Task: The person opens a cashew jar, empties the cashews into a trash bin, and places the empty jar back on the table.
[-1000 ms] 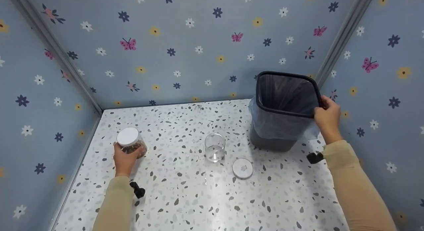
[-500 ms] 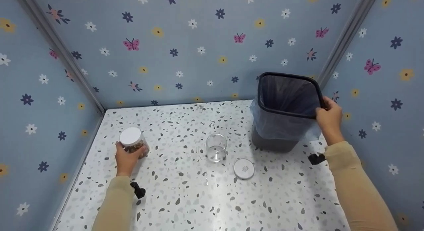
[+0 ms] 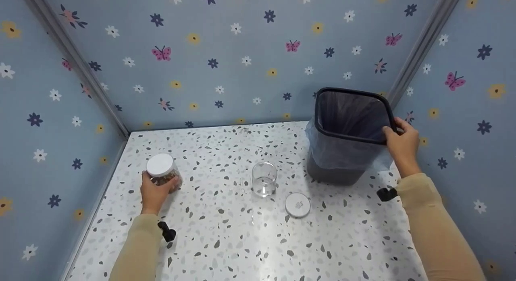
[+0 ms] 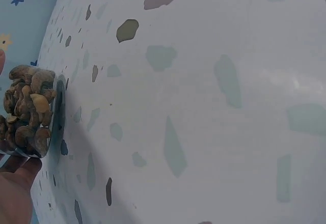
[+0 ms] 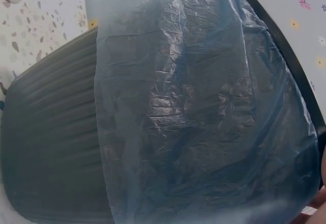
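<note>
Left fingers (image 3: 167, 186) grip jar (image 3: 162, 168) of brown pieces (image 4: 30, 102); right fingers (image 3: 404, 125), lined bin (image 3: 334, 173).

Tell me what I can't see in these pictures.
Head: bottom inside the bin, hidden by its front.
Head: marks on the loose lid, too small to read.
Left wrist: jar lid, cut off by left edge.
Right wrist: most of right hand, cut off by right edge.
</note>
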